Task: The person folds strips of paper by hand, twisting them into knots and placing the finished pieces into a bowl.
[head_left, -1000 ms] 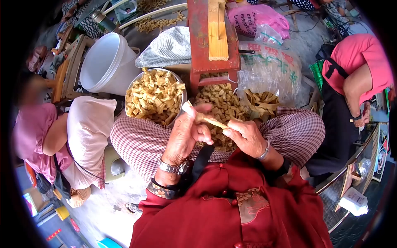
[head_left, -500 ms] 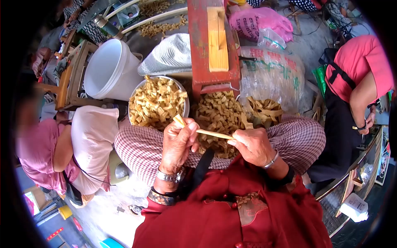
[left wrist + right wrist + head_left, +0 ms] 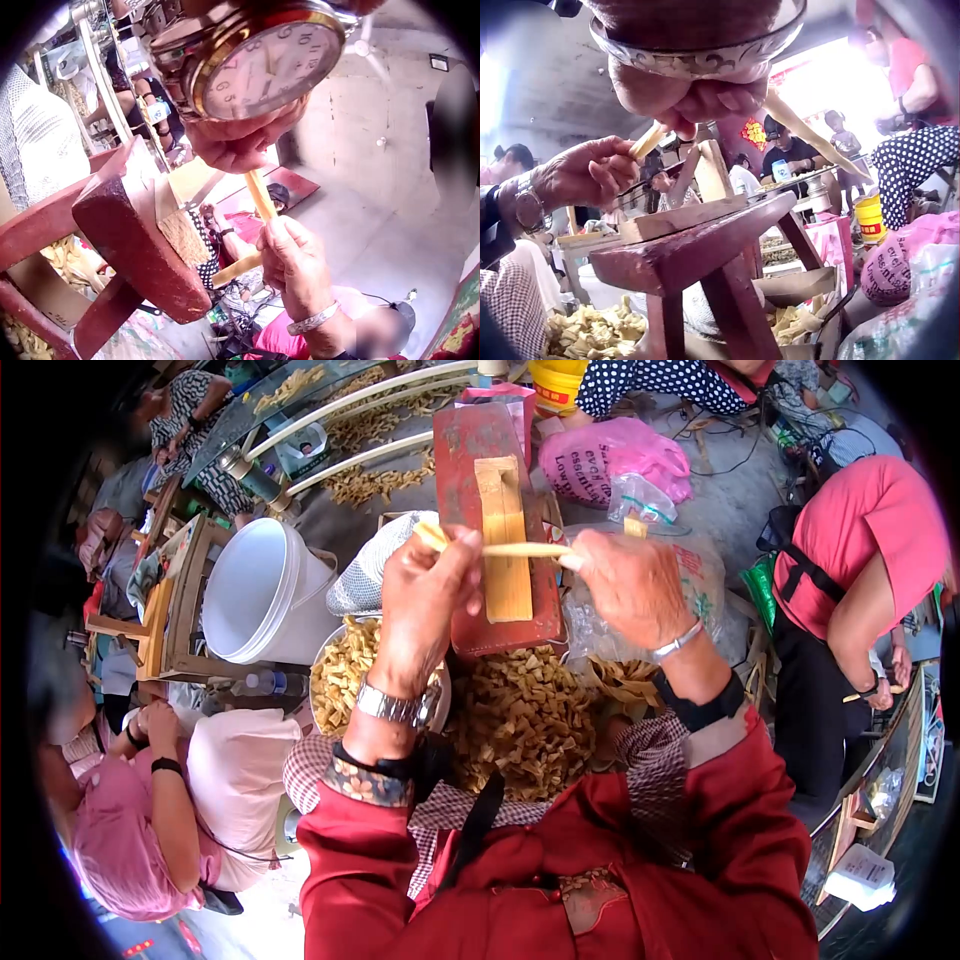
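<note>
A thin, pale yellow strip (image 3: 525,549) stretches nearly level between both hands, above a red wooden bench (image 3: 465,490). My left hand (image 3: 425,585) pinches it at one side, and a short end pokes up past the fingers. With thumb and fingers, my right hand (image 3: 635,585) grips the other side; in the right wrist view a long tail of the strip (image 3: 810,131) runs out beyond that hand. Under the strip, a pale wooden block (image 3: 508,595) with an upright piece sits on the bench. A heap of short yellow pieces (image 3: 525,725) lies below the hands.
More yellow pieces (image 3: 345,670) fill a round bowl to the left, near a large white bucket (image 3: 240,590). Beyond the bench's right side lie a pink plastic bag (image 3: 610,460) and a clear plastic bag (image 3: 700,565). People sit close by on both sides.
Both hands have moved forward and up from over the lap to above the bench, still holding the strip. The left fingers, loosely spread at first, have closed on it.
</note>
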A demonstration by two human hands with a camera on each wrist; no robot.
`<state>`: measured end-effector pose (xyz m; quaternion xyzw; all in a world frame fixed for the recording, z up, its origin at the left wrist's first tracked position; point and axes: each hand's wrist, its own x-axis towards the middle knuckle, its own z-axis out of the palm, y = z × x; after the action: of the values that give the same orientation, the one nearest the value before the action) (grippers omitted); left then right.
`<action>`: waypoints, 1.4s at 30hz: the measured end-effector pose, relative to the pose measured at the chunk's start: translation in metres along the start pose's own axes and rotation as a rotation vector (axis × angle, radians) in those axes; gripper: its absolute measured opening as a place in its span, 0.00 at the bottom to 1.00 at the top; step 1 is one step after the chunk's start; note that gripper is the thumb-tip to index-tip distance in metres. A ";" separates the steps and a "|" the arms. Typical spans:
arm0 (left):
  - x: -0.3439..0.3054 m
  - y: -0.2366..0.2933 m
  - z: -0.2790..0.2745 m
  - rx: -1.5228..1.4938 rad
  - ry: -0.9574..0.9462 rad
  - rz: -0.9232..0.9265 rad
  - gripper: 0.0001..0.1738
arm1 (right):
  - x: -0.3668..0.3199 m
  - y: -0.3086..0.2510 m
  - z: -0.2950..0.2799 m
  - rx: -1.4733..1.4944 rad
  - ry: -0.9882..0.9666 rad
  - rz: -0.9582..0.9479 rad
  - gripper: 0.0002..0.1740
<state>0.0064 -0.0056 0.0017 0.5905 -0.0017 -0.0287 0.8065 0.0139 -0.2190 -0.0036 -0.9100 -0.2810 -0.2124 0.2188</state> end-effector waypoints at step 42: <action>-0.163 -0.087 -0.029 -0.698 0.131 -0.506 0.20 | -0.143 -0.136 0.047 1.531 0.066 0.854 0.17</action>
<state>-0.1588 0.0037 -0.0848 0.2649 0.2041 -0.1865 0.9238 -0.1632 -0.1533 -0.0769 -0.5338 0.0249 0.1082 0.8383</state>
